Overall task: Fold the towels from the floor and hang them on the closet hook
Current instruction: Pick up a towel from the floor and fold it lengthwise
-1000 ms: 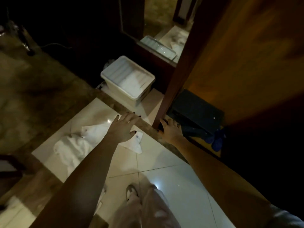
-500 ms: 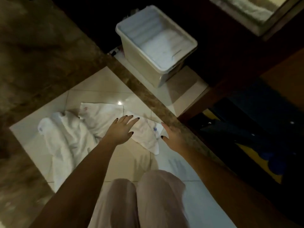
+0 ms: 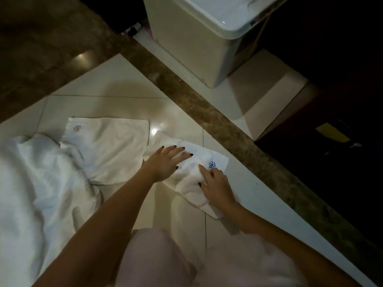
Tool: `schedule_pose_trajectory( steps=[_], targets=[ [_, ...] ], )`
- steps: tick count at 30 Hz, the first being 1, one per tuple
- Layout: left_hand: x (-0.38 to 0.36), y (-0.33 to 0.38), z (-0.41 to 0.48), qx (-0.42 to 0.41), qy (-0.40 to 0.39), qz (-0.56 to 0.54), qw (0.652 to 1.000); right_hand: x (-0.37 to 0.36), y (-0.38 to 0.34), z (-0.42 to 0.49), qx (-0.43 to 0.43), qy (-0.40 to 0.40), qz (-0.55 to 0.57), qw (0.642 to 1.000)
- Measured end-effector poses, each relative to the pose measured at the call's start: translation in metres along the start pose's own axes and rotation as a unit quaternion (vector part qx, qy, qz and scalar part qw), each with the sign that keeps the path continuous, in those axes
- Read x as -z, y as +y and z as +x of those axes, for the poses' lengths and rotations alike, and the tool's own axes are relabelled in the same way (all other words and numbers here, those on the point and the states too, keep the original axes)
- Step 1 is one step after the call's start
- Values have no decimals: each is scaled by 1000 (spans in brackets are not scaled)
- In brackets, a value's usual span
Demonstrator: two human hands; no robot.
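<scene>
Left hand [image 3: 164, 163], right hand [image 3: 216, 184] on towel [image 3: 204, 155]

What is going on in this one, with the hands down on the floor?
A person is crouched over white towels on the tiled floor. The left hand lies flat, fingers spread, on a small towel with a blue emblem. The right hand rests on the same towel's near part; whether it pinches the cloth is unclear. A towel with a red emblem and a larger crumpled white cloth lie to the left, untouched. A white lidded bin stands beyond.
</scene>
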State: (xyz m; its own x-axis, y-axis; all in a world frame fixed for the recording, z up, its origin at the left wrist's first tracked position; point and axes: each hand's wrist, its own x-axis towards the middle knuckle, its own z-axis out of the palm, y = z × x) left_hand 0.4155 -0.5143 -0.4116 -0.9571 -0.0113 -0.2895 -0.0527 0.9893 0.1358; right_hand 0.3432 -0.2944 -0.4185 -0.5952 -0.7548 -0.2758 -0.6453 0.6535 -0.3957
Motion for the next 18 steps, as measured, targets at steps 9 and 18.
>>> schedule_pose_trajectory(
  steps=[9, 18],
  targets=[
    [-9, 3, 44, 11, 17, -74, 997, 2, 9, 3, -57, 102, 248, 962],
    [61, 37, 28, 5, -25, -127, 992, 111, -8, -16, 13, 10, 231, 973]
  ],
)
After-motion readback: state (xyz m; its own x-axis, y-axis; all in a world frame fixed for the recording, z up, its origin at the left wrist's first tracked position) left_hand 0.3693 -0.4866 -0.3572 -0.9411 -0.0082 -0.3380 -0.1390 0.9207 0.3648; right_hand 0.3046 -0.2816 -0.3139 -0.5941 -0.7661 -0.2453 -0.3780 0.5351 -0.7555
